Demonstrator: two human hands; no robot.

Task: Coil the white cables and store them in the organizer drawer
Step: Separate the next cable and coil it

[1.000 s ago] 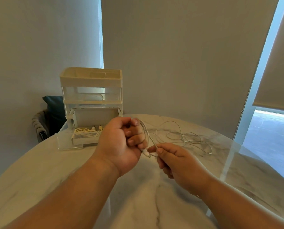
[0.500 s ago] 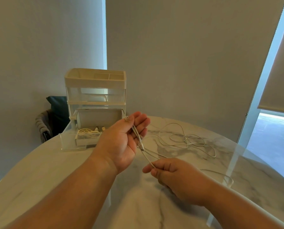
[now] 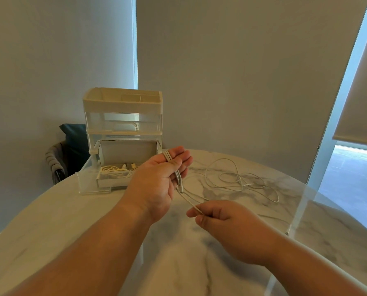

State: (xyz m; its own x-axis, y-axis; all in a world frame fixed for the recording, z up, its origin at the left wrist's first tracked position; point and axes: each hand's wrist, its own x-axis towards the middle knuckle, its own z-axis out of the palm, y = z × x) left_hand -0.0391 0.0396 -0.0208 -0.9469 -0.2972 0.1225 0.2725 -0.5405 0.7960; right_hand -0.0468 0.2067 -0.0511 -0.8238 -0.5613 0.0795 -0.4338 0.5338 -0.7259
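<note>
**Marble top, coil half wound on your left hand**

Marble table (image 3: 50, 231) in front of you carries the organizer (image 3: 122, 103) at ten o'clock, backed against a plain wall. Its bottom drawer (image 3: 92, 186) is pulled out towards you, so a finished bundle can probably go straight in. One coiled cable (image 3: 114, 170) already lies in that drawer.

Your left hand (image 3: 157, 180) is raised above the table with the palm turned to three o'clock, serving as the form for the coil. Its fingers (image 3: 178, 154) are nearly straight and spread little. Several strands of the white cable (image 3: 242, 184) run along them from fingertips to heel. I cannot tell whether your thumb pins the strands.

Your right hand (image 3: 223, 223) sits at five o'clock of the left, lower and nearer you. Thumb and forefinger (image 3: 194, 213) pinch the cable, the other fingers curled under. That pinch looks meant to hold the short run between your hands taut, so each turn would lie flat.

From there the rest of the cable trails off to two o'clock and lies in loose loops on the marble, not yet wound.
</note>
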